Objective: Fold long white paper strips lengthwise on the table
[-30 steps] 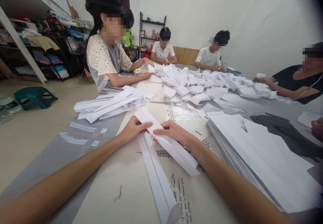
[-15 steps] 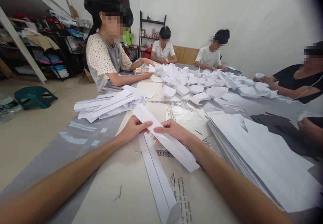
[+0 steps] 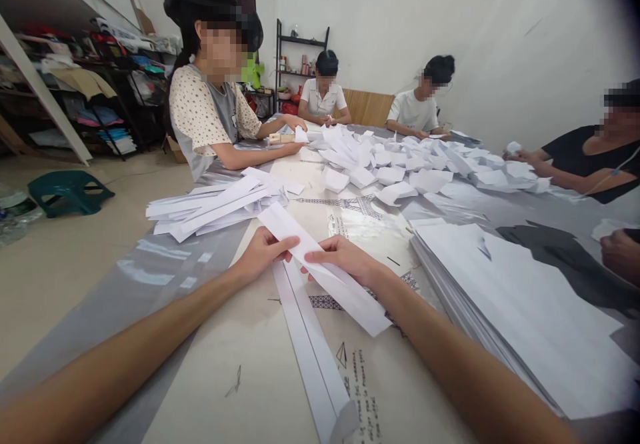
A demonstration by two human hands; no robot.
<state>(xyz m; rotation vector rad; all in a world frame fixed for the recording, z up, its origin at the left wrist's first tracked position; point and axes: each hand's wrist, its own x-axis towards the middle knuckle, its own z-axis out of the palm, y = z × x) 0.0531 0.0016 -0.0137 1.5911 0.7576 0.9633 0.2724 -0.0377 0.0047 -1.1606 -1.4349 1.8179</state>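
Between my two hands I hold a folded white paper strip (image 3: 345, 287), slanting from upper left to lower right above the table. My left hand (image 3: 267, 251) pinches it near its upper end, thumb on top. My right hand (image 3: 343, 257) grips it near the middle, thumb on top and fingertips underneath. Below lies another long paper strip (image 3: 307, 344) with a dark line down its length, its near end curled. A heap of white paper strips (image 3: 220, 204) lies just beyond my left hand.
A stack of white paper sheets (image 3: 510, 297) stands at the right. A broad pile of folded paper pieces (image 3: 400, 164) covers the far table (image 3: 200, 391). Several people sit around it, one person (image 3: 215, 111) close at left. A green stool (image 3: 70, 191) is on the floor.
My hands and the folded strip have shifted very slightly up and left. The grip looks the same. At far right, a person's hands have turned a paper piece.
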